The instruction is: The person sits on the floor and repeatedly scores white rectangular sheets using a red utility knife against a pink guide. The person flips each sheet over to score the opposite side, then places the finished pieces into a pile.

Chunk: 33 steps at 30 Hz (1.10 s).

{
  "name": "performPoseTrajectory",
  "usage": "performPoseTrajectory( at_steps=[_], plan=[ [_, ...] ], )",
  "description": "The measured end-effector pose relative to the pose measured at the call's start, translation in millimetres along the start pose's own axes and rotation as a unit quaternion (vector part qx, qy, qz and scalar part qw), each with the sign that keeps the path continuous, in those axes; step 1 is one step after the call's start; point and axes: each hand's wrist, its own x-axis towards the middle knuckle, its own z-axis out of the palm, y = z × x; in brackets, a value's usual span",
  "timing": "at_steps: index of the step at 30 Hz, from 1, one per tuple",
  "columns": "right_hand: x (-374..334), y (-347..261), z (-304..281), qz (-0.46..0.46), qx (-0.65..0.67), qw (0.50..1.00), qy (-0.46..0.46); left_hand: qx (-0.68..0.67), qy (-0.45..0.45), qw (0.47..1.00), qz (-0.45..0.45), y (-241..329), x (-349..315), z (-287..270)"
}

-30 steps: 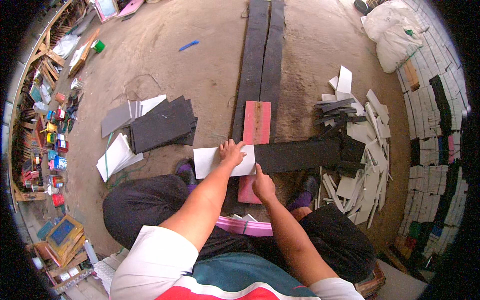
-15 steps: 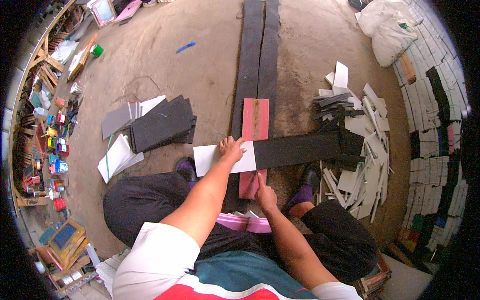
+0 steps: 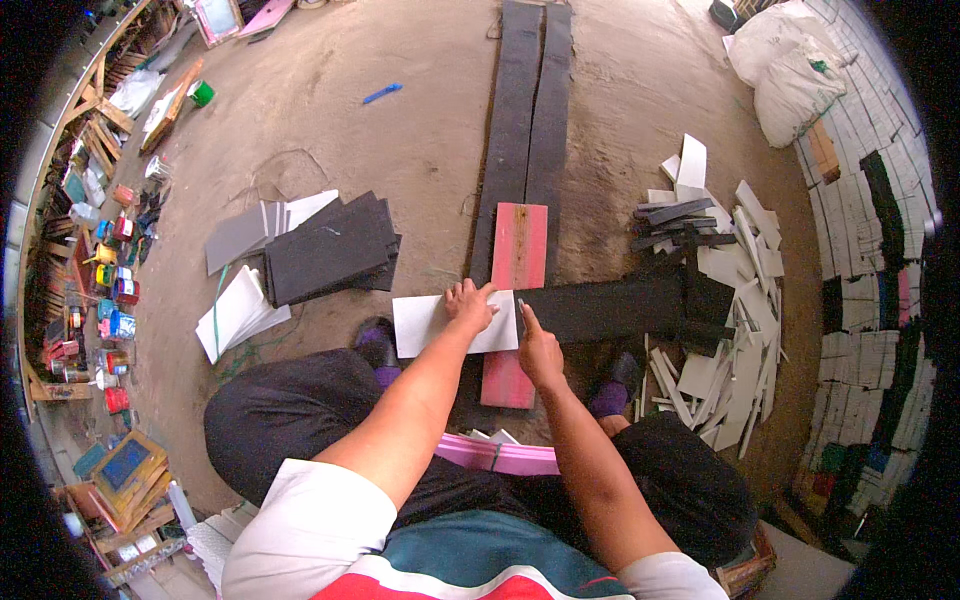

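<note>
Two hands: both are working at the red board (image 3: 520,245), which is lying flat on the dirt floor (image 3: 400,140) in front of the seated person.
Left hand (image 3: 468,303): is pressing palm-down, fingers spread flat and apart, on the white sheet (image 3: 425,322); it is not gripping, only bearing down; the forearm is reaching forward from the lower edge, elbow bent.
Right hand (image 3: 538,350): is sitting just right of the red board's middle, fingers curled together with the forefinger stretched forward along the white sheet's right edge; a thin dark tool seems to be lying under that finger, too small to tell for sure.
White sheet: is lying across the red board, most of it hanging off the board's left side.
Dark strip (image 3: 610,308): is lying crosswise, starting at the red board's right edge, touching the white sheet's right edge and running away to the right.
Dark planks (image 3: 530,110): two are lying side by side, running away from the red board's far end.
Stack of dark sheets (image 3: 330,250): is lying well left of the red board, with white sheets (image 3: 235,312) just beside it.
Offcuts (image 3: 720,300): white and dark pieces are lying in a heap right of the red board.
Pink strip (image 3: 500,458): is resting across the lap, nearer the person than the red board.
</note>
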Motion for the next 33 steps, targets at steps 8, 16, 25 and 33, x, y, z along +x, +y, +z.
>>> performPoseTrajectory(
  at_steps=[8, 16, 25, 33],
  plan=[
    [34.8, -14.8, 0.2, 0.015, -0.027, 0.999, -0.044, -0.001, 0.005, 1.000, 0.002, -7.1, 2.6, 6.6],
    [40.1, -8.9, 22.2, 0.024, -0.028, 0.998, -0.057, 0.004, 0.022, 1.000, 0.008, -9.0, 4.0, 13.9],
    [8.7, -10.6, 3.6, 0.021, -0.048, 0.994, -0.092, 0.012, 0.000, 1.000, -0.001, -3.6, 1.2, 3.1],
    [-45.4, 5.7, 16.6, 0.034, -0.032, 0.996, -0.072, 0.008, 0.003, 1.000, -0.006, 2.2, -2.3, -3.4]
  ],
)
